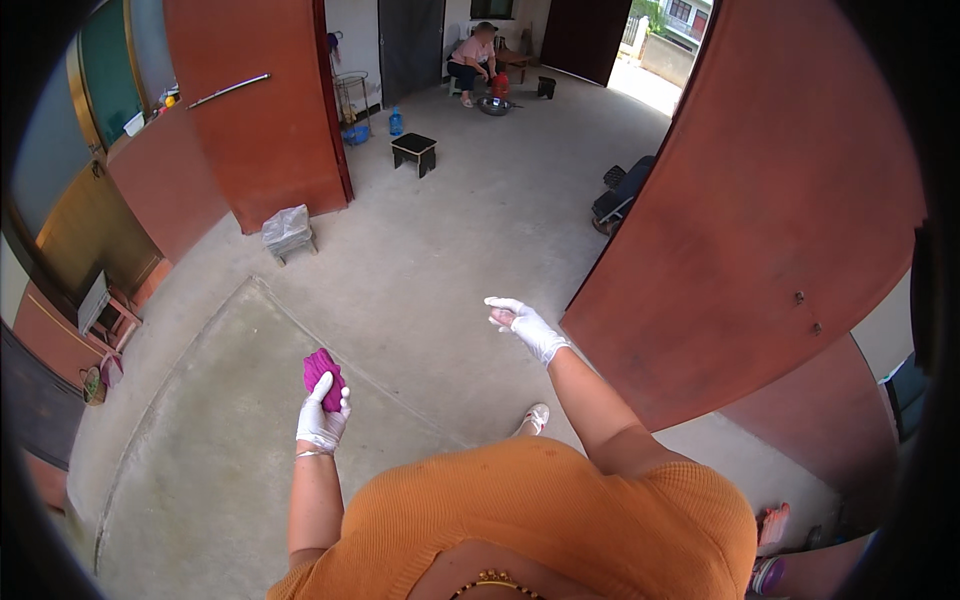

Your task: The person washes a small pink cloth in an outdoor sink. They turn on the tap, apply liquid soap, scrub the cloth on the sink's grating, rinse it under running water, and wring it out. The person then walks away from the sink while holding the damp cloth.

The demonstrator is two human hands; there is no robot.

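My left hand [322, 420], in a thin white glove, holds a bunched purple cloth [324, 375] between thumb and fingers, at lower left centre. To its right and farther forward, my right hand [521, 321] is stretched out above the concrete floor in a matching glove. Its fingers are partly bent and apart. A pinkish patch shows between them, perhaps skin through the glove; no object can be made out there. The two hands are well apart, and the right one is near the lower edge of a large red door [720, 225].
A plastic-covered stool [289, 229] stands by the left red door panel [255, 112]. Beyond are a black stool [414, 146] and a blue bottle [396, 121]. A seated person [474, 60] is at the back beside a metal basin [495, 106]. A dark folded item [622, 195] lies behind the right door.
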